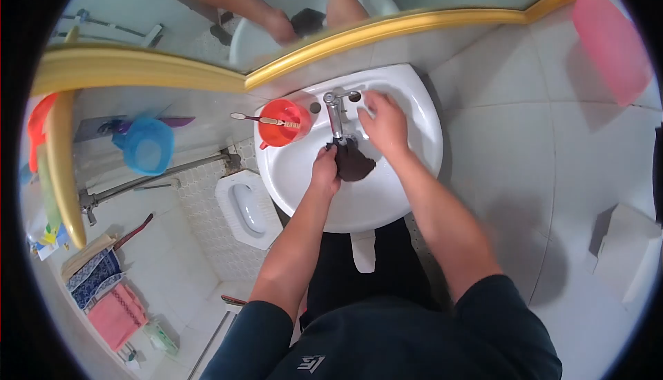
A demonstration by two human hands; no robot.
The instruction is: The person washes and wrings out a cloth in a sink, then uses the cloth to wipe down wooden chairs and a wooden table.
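Observation:
My left hand [325, 171] grips a dark brown cloth [356, 164] by its left edge, thumb on top. The cloth hangs bunched over the basin of the white sink [416, 197], right below the spout of the chrome faucet [334, 112]. To the right of the faucet is my right hand [387, 124], thumb and fingers apart and nothing in them. Its fingertips are close to the end of the faucet lever. On the sink's left rim stands a red cup [277, 112] with a toothbrush [265, 119] lying across its top.
A gold-framed mirror [387, 26] runs along the wall behind the sink. A blue cup [148, 146] hangs on the left wall, with towels [116, 314] lower down. A squat toilet [247, 207] is set in the floor at left. Something pink [611, 47] is on the right wall.

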